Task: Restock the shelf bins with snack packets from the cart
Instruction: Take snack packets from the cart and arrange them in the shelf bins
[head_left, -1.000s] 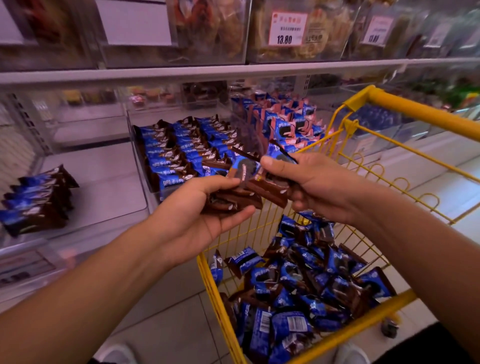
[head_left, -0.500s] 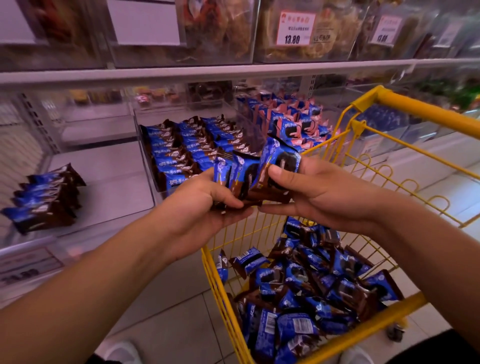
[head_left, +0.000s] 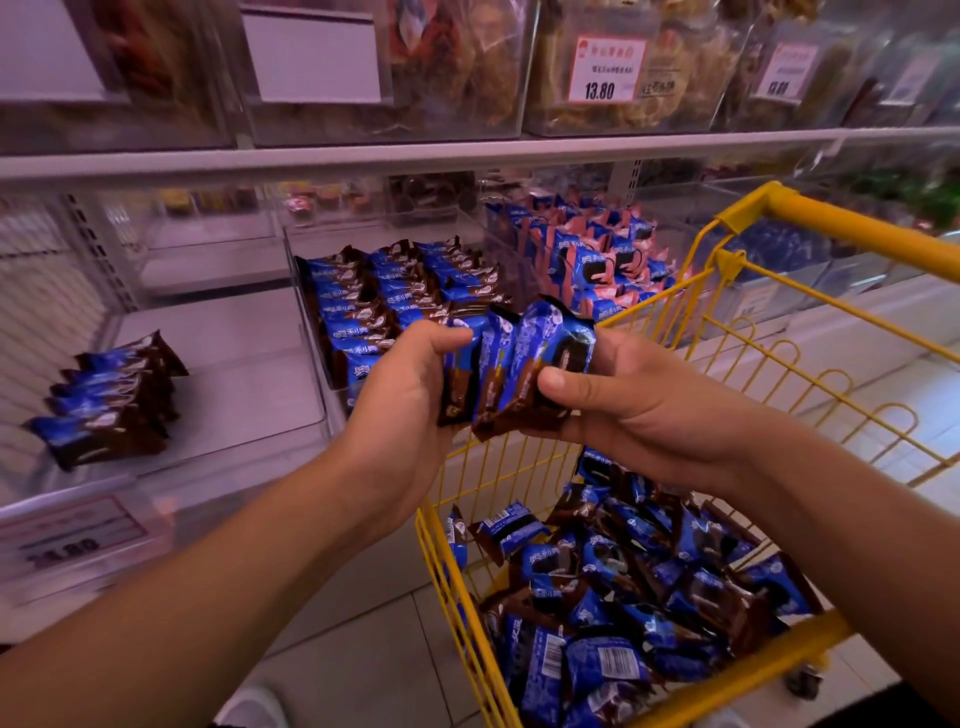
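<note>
Squaring the blue cookie packets (head_left: 511, 364) between left hand (head_left: 410, 395) and right hand (head_left: 628, 410), both clasping them, we judged aligned edges best.

Two bare forearms, no sleeves, rings or watch; white shoe (head_left: 249, 707) tips below.

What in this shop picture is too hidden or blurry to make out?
- Held packets, head view: the left hand and right hand cover their ends, so an exact count is unsure.
- Lower price label, head view: blurred; digits unreadable.
- Upper-right price tag, head view: blurred.
- Yellow cart, head view: far side cut off by the right edge; the packets hide its floor.
- Back bins, head view: contents are a blur.
</note>
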